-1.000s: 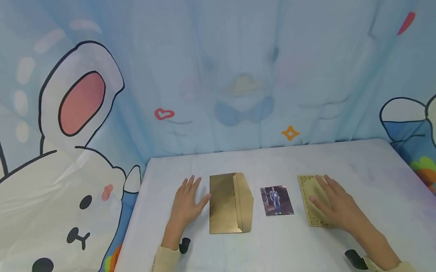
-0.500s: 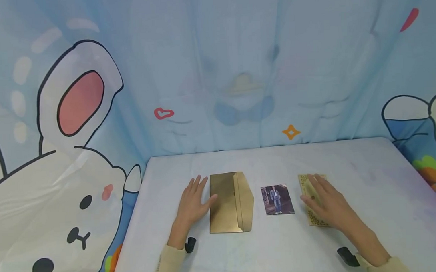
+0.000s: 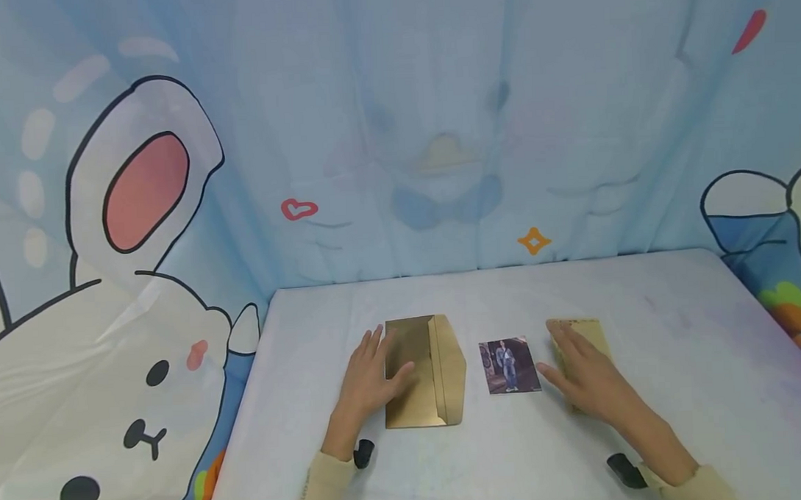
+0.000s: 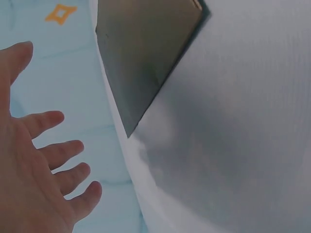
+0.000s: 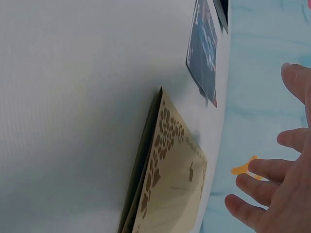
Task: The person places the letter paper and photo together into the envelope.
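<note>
A gold envelope (image 3: 412, 397) with its flap unfolded to the right lies on the table. My left hand (image 3: 365, 380) hovers over the envelope's left edge with fingers spread, and the left wrist view shows a gap between hand and envelope (image 4: 141, 53). To the right lies a small photo (image 3: 510, 365) of a standing figure. My right hand (image 3: 591, 383) is over a gold card (image 3: 592, 335), covering much of it, with its thumb near the photo's right edge. In the right wrist view the card (image 5: 177, 179) shows an ornate border and a folded edge, apart from the fingers.
A white cloth covers the table (image 3: 487, 468). Behind it hangs a light blue curtain (image 3: 342, 97) with cartoon prints, including a large rabbit (image 3: 80, 379) at the left. Black wrist cameras are strapped by each cuff.
My left hand has moved right, from beside the envelope to over its left part. My right hand has shifted left across the card toward the photo. The envelope, photo and card stay in place.
</note>
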The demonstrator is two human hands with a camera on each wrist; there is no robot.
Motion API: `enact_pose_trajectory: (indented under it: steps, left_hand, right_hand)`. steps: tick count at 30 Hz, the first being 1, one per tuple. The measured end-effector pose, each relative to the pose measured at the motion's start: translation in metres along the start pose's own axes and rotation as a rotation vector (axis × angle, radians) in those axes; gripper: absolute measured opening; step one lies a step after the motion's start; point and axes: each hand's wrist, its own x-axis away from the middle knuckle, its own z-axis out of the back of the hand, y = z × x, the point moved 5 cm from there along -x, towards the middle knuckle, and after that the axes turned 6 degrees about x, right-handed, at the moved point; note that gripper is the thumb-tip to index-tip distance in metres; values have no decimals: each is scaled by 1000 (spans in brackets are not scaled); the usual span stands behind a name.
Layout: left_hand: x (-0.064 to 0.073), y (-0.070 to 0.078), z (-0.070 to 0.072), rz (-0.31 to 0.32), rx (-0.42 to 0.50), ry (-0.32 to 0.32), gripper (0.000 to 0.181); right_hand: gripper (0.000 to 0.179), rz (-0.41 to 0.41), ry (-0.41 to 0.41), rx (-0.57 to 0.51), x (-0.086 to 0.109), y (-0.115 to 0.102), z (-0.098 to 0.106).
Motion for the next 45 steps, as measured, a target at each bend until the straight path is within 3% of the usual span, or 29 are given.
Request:
enact_pose_trajectory:
  steps: [6, 22, 35, 45]
  left_hand:
    - [-2, 2, -5, -5, 3, 6, 77]
    - [-8, 8, -12, 8, -25, -20, 79]
    - [-3, 11, -21, -23, -47, -26, 78]
    - [-7, 14, -22, -46, -46, -31, 76]
  right_hand:
    - [81, 44, 35, 2, -5, -6, -6]
    - [81, 69, 6, -2, -11, -18, -14]
    - [78, 85, 4, 33, -8, -29, -28]
    - [76, 127, 18, 38, -14, -40, -37]
